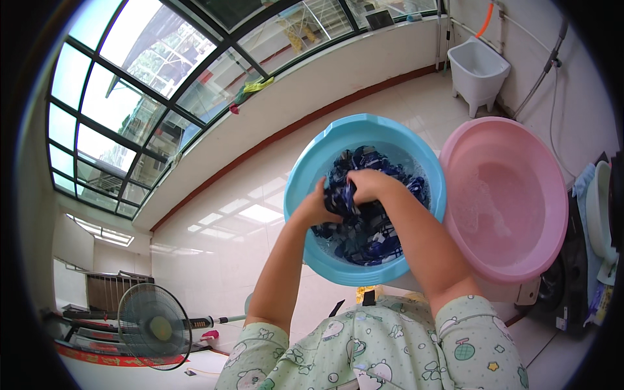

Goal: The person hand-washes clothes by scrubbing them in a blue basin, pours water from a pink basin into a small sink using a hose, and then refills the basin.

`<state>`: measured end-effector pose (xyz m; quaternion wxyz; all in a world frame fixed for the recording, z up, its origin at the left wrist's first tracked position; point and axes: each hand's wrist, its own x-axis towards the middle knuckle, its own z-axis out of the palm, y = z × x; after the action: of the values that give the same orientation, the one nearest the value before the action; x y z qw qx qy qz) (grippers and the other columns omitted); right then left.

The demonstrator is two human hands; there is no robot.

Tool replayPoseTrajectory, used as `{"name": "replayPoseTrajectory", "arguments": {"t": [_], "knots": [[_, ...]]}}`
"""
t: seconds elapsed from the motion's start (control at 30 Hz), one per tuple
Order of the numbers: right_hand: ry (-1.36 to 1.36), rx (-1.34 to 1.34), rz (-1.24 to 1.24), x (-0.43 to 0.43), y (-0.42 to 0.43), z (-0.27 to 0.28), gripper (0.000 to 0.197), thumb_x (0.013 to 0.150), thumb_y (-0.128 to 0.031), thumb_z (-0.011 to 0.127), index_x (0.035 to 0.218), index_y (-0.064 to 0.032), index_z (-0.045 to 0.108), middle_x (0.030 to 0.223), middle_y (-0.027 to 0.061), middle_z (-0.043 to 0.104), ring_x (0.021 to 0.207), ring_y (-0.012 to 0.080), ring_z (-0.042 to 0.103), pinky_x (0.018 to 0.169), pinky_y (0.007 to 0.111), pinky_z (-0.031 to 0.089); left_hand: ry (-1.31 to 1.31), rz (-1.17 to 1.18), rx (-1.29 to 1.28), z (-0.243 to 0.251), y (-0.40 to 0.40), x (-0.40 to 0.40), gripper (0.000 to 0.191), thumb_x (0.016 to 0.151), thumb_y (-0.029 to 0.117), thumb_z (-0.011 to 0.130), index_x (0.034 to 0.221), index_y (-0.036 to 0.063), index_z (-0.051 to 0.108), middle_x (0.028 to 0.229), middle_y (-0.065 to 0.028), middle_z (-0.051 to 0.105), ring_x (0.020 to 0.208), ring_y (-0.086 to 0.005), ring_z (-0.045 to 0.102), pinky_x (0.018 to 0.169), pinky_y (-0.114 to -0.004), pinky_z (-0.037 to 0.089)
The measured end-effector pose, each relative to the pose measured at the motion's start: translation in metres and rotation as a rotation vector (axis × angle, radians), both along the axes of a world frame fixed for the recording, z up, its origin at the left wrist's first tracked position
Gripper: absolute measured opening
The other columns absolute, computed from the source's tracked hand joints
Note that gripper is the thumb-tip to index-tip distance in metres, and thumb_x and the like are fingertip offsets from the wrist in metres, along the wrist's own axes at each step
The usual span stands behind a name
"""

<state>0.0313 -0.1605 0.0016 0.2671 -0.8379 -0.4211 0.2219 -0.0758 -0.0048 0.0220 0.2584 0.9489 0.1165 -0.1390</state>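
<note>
Before me stands a blue plastic basin (364, 280) with water in it. A wet, dark blue plaid cloth (373, 243) is bunched in the water and spreads over much of the basin's floor. My left hand (319, 207) grips a fold of this cloth from the left, thumb up. From the right, my right hand (370, 185) pinches the same bunched part, its fingers curled into the fabric. Between the two hands the cloth is lifted a little and slightly blurred. Some fingertips are hidden by the folds.
A pink basin (553, 195) of slightly sudsy water touches the blue one on the right. Behind it are a white utility sink (475, 73) and an orange hose (485, 20). A pedestal fan (155, 326) stands at lower left. Coloured cloths (251, 90) lie on the window ledge.
</note>
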Motion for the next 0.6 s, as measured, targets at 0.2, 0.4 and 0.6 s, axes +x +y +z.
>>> {"name": "replayPoseTrajectory", "arguments": {"t": [0.2, 0.4, 0.6], "knots": [[-0.105, -0.361, 0.035, -0.013, 0.025, -0.028, 0.043, 0.068, -0.005, 0.055, 0.11, -0.0115, 0.057, 0.109, 0.0114, 0.057, 0.1, 0.026, 0.055, 0.083, 0.035, 0.045, 0.093, -0.016, 0.083, -0.028, 0.005, 0.006, 0.082, 0.049, 0.022, 0.077, 0.12, 0.0027, 0.041, 0.106, -0.0221, 0.055, 0.1, -0.0332, 0.052, 0.084, -0.036, 0.042], [-0.634, 0.463, -0.064, -0.002, 0.012, -0.028, 0.025, 0.07, -0.006, 0.053, 0.094, -0.0024, 0.059, 0.088, 0.0134, 0.062, 0.086, 0.0315, 0.06, 0.071, 0.039, 0.048, -0.458, 0.233, 0.054, 0.004, 0.012, 0.0, 0.064, 0.054, 0.017, 0.07, 0.111, 0.0014, 0.046, 0.09, -0.0218, 0.059, 0.087, -0.0354, 0.057, 0.075, -0.037, 0.045], [-0.051, 0.802, -0.2, -0.011, 0.007, 0.027, 0.024, 0.073, -0.009, 0.056, 0.093, 0.0031, 0.051, 0.086, 0.0231, 0.059, 0.086, 0.0373, 0.056, 0.074, 0.037, 0.044, -0.916, 0.234, 0.34, 0.081, -0.021, 0.004, 0.063, 0.055, 0.016, 0.071, 0.112, 0.0062, 0.044, 0.082, -0.0155, 0.062, 0.075, -0.0336, 0.06, 0.065, -0.037, 0.048]]}}
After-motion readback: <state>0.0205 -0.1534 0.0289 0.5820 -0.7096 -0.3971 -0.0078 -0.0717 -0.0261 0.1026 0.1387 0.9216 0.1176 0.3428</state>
